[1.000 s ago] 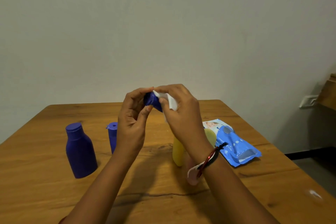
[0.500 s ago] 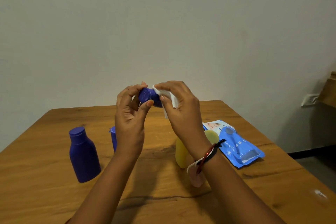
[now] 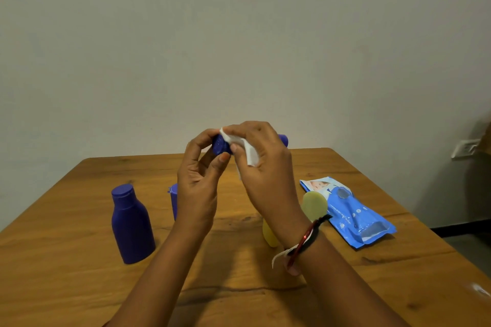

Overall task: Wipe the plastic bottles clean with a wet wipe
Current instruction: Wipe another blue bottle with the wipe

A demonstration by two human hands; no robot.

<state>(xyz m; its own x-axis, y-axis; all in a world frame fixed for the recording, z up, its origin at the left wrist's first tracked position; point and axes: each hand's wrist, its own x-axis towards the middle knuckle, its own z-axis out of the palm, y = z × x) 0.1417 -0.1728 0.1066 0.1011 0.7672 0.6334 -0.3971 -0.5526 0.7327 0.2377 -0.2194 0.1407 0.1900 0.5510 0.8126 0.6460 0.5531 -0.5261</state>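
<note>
Wooden desk [image 3: 79, 287], brown, knotted plank top; carries all items below.

Wet-wipe pack [image 3: 353, 216], blue soft plastic, lying flat at the right, just beside a yellow plastic bottle [image 3: 313, 204].

Tall blue plastic bottle [image 3: 131, 225], capped, upright at the left. A second blue bottle [image 3: 174, 200] stands behind the left wrist, mostly hidden.

Left hand [image 3: 198, 186]: fingers curled round one end of a small blue plastic bottle [image 3: 220, 145], held sideways in the air above the desk's far half.

Right hand [image 3: 265, 167]: fingers pinch a white wet wipe [image 3: 248, 150] against that bottle; its other end shows past the knuckles.

Handling note, by judgement: steady the bottle with the left hand, rotate it a little at a time, and press the wipe along each newly exposed face. Refold to a fresh patch before the cap grooves. Keep the grip firm; wet plastic likely slips.
</note>
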